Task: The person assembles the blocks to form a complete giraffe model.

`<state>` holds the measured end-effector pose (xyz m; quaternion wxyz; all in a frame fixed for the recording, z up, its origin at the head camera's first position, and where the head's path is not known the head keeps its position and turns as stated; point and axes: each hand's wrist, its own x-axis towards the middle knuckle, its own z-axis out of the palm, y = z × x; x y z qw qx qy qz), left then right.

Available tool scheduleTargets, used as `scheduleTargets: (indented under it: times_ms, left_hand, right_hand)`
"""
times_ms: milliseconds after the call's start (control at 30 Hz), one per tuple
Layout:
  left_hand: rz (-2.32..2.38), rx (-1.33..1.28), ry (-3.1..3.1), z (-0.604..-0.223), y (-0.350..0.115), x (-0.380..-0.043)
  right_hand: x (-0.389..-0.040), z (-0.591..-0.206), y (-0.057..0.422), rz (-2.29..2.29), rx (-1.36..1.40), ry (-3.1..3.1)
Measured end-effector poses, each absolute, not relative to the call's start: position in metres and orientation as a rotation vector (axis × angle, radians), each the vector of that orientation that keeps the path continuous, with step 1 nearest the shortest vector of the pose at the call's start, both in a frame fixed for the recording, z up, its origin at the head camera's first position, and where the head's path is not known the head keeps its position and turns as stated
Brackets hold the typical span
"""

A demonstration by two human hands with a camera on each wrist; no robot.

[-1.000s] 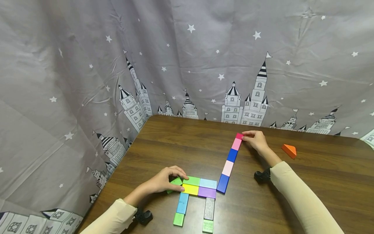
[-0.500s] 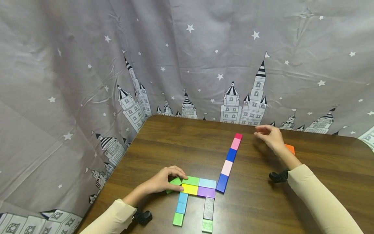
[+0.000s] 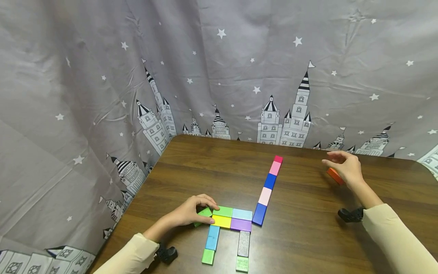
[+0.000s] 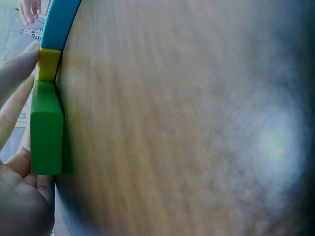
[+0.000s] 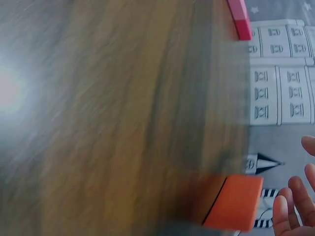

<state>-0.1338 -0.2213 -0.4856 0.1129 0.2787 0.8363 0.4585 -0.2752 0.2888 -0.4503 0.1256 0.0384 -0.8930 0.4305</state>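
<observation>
My left hand (image 3: 192, 211) is at the left end of a flat block layout, its fingertips right at a light green block (image 3: 223, 211) and a yellow block (image 3: 221, 221). A tilted green block (image 3: 204, 215) lies partly under that hand; a green block (image 4: 47, 135) shows beside the fingers in the left wrist view. To the right are a light blue block (image 3: 242, 214) and a purple block (image 3: 241, 225). My right hand (image 3: 347, 167) is above an orange triangular block (image 3: 334, 176), partly covering it in the head view, fingers apart and holding nothing.
A slanted row rises from the layout: blue block (image 3: 259, 214), pale pink block (image 3: 265, 196), another blue, pink, and a red block (image 3: 278, 159) on top. Below are a blue block (image 3: 212, 238), a grey block (image 3: 243, 244) and green ends. A grey castle curtain (image 3: 205, 76) hangs behind the table.
My right hand has let go of the red block at the top of the slanted row and moved right to the orange triangular block. The left hand has stayed in place.
</observation>
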Motion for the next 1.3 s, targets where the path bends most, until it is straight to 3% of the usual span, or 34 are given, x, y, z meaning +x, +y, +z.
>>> scheduleTargets:
  times_ms: [1300]
  left_hand:
    - [1.357,0.791,2.439,-0.486,-0.221,-0.134]
  right_hand:
    - [-0.252,-0.482,0.317,1.469,-0.255,-2.629]
